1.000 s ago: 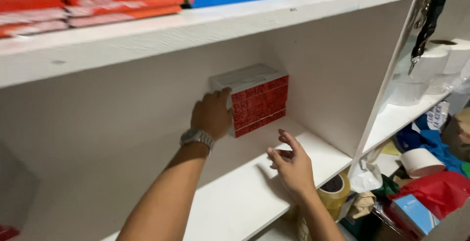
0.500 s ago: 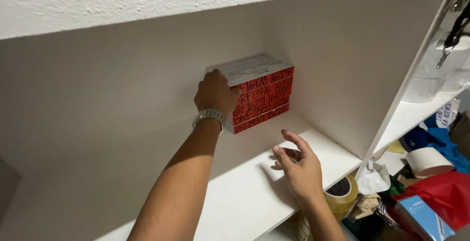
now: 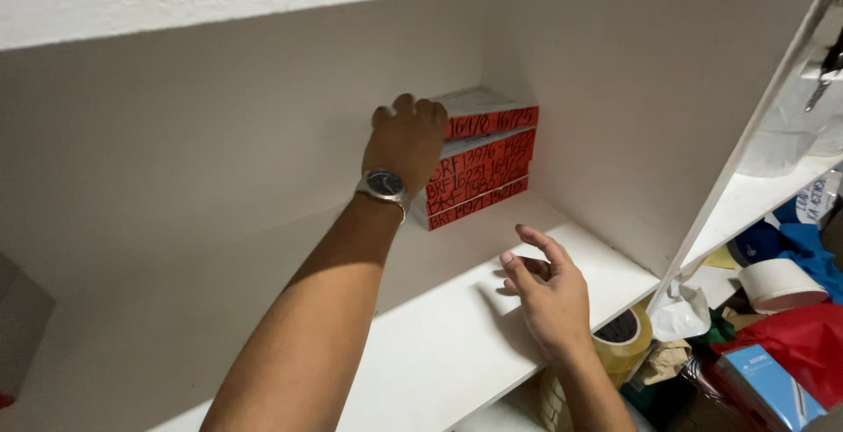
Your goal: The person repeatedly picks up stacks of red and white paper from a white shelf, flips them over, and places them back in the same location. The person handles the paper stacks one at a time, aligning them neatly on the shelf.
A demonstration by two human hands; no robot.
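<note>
Where the white shelf (image 3: pixel 457 327) meets its far right corner, a stack of red-edged pads (image 3: pixel 487 164) sits. Left hand (image 3: pixel 406 142) drapes over its top left edge; right hand (image 3: pixel 549 287) hovers spread, empty. Stiff, blocky, probably weighty together: grip both sides.

1 head view, close, facing into shelf (image 3: pixel 492 309), perhaps slightly downward.
</note>
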